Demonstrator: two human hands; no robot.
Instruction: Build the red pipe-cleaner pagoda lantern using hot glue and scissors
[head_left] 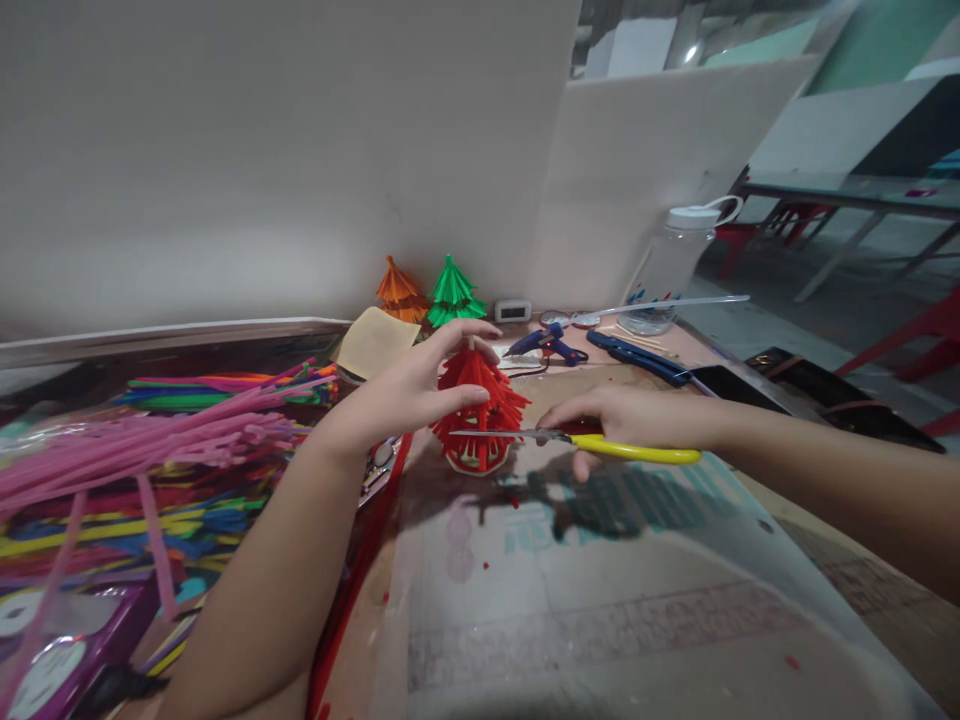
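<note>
A red tiered tree of pipe cleaners (pixel 491 400) stands on the translucent sheet (pixel 600 620) at the centre. My left hand (pixel 442 375) curves around its upper left side, fingers over the top and thumb across the front. From the right, my right hand (pixel 607 415) holds yellow-handled scissors (pixel 634 449). The scissor blades lie level across the tree's lower front. Small red bits lie scattered on the sheet.
Orange (pixel 400 290) and green (pixel 451 292) trees stand at the back wall. Behind the right hand are a blue glue gun (pixel 551 343), a blue cutter (pixel 637 356) and a clear bottle (pixel 670 265). Pink pipe cleaners (pixel 187 445) are heaped left.
</note>
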